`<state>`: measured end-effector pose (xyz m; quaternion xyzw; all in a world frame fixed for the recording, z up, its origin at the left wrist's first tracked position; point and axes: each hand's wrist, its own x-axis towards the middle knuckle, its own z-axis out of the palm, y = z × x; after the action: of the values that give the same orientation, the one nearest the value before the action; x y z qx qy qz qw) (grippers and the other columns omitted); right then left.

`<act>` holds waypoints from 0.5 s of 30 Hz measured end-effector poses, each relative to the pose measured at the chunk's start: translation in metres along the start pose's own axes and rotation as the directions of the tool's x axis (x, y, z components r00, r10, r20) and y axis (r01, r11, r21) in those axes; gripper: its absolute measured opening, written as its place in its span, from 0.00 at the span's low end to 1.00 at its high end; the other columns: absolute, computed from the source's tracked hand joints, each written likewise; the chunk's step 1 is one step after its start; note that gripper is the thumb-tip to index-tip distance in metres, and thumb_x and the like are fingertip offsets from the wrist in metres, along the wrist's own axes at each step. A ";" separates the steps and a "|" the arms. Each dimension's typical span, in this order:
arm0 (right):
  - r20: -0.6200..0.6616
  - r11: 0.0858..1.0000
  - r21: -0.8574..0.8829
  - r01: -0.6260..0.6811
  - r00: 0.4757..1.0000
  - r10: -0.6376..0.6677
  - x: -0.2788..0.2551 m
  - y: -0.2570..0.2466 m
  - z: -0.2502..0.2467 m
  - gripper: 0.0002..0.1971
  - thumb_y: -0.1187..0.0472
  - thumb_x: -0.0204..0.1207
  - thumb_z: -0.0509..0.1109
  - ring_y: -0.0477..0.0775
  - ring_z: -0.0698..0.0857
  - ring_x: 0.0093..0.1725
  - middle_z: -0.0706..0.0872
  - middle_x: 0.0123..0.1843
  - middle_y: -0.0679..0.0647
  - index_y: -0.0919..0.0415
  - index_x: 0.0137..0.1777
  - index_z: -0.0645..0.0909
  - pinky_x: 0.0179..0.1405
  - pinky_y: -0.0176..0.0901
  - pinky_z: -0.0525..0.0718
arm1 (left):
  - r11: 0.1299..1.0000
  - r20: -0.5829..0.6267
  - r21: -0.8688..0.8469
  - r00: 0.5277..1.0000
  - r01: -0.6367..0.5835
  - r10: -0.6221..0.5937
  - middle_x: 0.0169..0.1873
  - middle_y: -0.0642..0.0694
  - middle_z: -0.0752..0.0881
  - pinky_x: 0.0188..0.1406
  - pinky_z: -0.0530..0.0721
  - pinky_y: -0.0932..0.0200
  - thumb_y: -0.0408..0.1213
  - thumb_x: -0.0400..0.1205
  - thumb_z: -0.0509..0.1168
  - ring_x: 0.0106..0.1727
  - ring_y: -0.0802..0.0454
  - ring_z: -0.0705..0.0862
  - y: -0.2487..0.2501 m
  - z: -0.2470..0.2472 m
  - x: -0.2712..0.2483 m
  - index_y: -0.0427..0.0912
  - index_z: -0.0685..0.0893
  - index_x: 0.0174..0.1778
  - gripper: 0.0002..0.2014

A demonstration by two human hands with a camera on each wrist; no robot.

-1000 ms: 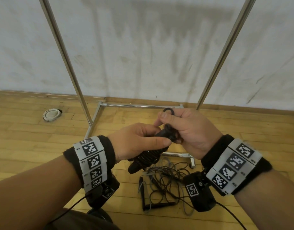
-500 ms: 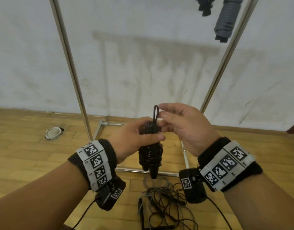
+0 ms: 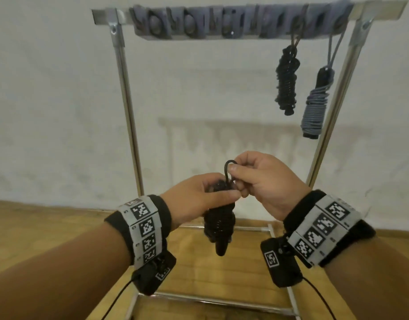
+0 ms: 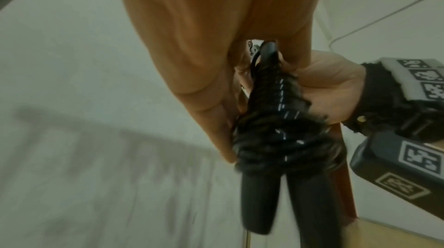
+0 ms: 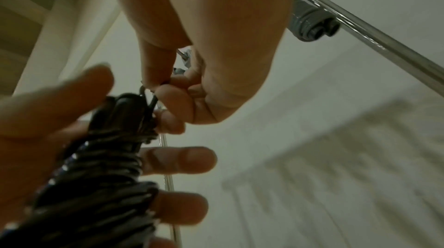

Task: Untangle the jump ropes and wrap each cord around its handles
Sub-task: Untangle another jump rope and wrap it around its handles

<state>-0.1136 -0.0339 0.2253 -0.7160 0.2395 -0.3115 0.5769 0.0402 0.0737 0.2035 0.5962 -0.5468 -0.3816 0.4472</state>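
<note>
Head view: the left hand [image 3: 194, 197] grips the upper end of a black jump rope bundle [image 3: 218, 224], fingers and thumb curled round it. The bundle hangs upright in mid-air between both hands, in front of a metal rack [image 3: 127, 105]. Its glossy cord is wound in tight coils round the handles; one tapered handle tip projects below the coils. The right hand [image 3: 265, 183] pinches a small cord loop [image 3: 228, 169] that rises from the top of the bundle, thumb and forefinger closed on it. The rack consists of shiny round tubes and a flat top bar carrying a row of blurred grey hooks [image 3: 222, 23]. Two wrapped ropes hang from it at the right: one black hanging bundle [image 3: 286, 82] and one grey-corded hanging bundle [image 3: 314, 107], just beside each other. The floor [image 3: 37, 227] is wooden planking

Left wrist view: two smooth matte black handles [image 4: 260, 204] lie side by side below the coils, their ends slightly apart. The left hand's fingers wrap the coiled part

Right wrist view: the right fingertips [image 5: 168, 92] clamp the thin loop just above the handle caps
</note>
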 end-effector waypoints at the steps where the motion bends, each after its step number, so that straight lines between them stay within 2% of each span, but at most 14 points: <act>1: 0.000 1.000 -0.010 0.020 1.000 -0.020 0.004 -0.008 0.001 0.09 0.65 0.84 0.70 0.51 0.79 0.29 0.81 0.31 0.58 0.73 0.55 0.81 0.28 0.41 0.80 | 1.000 -0.015 0.004 1.000 -0.011 0.011 0.64 0.39 0.92 0.76 0.83 0.34 0.56 0.81 0.72 0.68 0.38 0.89 0.007 -0.005 0.000 0.47 0.89 0.67 0.23; 3: -0.008 0.998 -0.011 0.067 0.998 -0.067 0.013 -0.022 0.004 0.05 0.66 0.84 0.71 0.49 0.79 0.27 0.82 0.29 0.54 0.70 0.53 0.82 0.27 0.42 0.79 | 0.999 -0.060 -0.005 0.997 -0.050 0.050 0.62 0.40 0.93 0.78 0.82 0.36 0.57 0.83 0.68 0.68 0.40 0.90 0.021 -0.016 0.001 0.43 0.89 0.67 0.24; 6: -0.042 0.994 -0.008 0.113 0.993 -0.114 0.025 -0.042 0.004 0.07 0.65 0.81 0.75 0.50 0.79 0.27 0.81 0.30 0.57 0.71 0.51 0.84 0.26 0.42 0.81 | 0.993 -0.149 0.030 0.982 -0.114 0.118 0.55 0.37 0.95 0.78 0.80 0.32 0.53 0.82 0.72 0.64 0.38 0.91 0.042 -0.029 0.005 0.48 0.87 0.64 0.18; 9: -0.072 0.984 -0.088 0.157 0.984 -0.163 0.034 -0.059 -0.003 0.06 0.66 0.77 0.77 0.52 0.81 0.26 0.84 0.31 0.60 0.70 0.46 0.85 0.25 0.43 0.82 | 0.985 -0.190 0.097 0.969 -0.141 0.157 0.53 0.40 0.95 0.75 0.81 0.28 0.51 0.78 0.76 0.62 0.38 0.92 0.063 -0.035 0.014 0.49 0.90 0.52 0.12; 11: -0.085 0.968 -0.176 0.176 0.978 -0.193 0.038 -0.068 -0.006 0.03 0.68 0.76 0.76 0.52 0.82 0.24 0.85 0.28 0.58 0.67 0.44 0.85 0.24 0.42 0.82 | 0.982 -0.186 0.132 0.970 -0.136 0.160 0.53 0.38 0.94 0.74 0.82 0.28 0.47 0.75 0.78 0.63 0.32 0.90 0.074 -0.035 0.021 0.48 0.90 0.45 0.09; 13: -0.109 0.955 -0.238 0.177 0.972 -0.207 0.044 -0.072 -0.009 0.01 0.68 0.75 0.75 0.51 0.82 0.23 0.85 0.26 0.56 0.65 0.44 0.86 0.24 0.41 0.82 | 0.978 -0.163 0.171 0.975 -0.121 0.149 0.53 0.36 0.94 0.72 0.83 0.27 0.43 0.71 0.78 0.62 0.30 0.90 0.083 -0.036 0.027 0.44 0.89 0.45 0.11; 15: -0.145 0.957 -0.232 0.171 0.967 -0.209 0.046 -0.075 -0.013 0.01 0.68 0.75 0.76 0.51 0.83 0.23 0.84 0.25 0.54 0.65 0.44 0.86 0.25 0.42 0.83 | 0.973 -0.128 0.203 0.982 -0.114 0.142 0.54 0.39 0.94 0.71 0.85 0.29 0.40 0.70 0.78 0.60 0.32 0.91 0.089 -0.035 0.031 0.37 0.88 0.50 0.16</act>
<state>-0.0924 -0.0592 0.3082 -0.7658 0.2499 -0.3969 0.4399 0.0488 0.0472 0.3003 0.6261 -0.5855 -0.2534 0.4482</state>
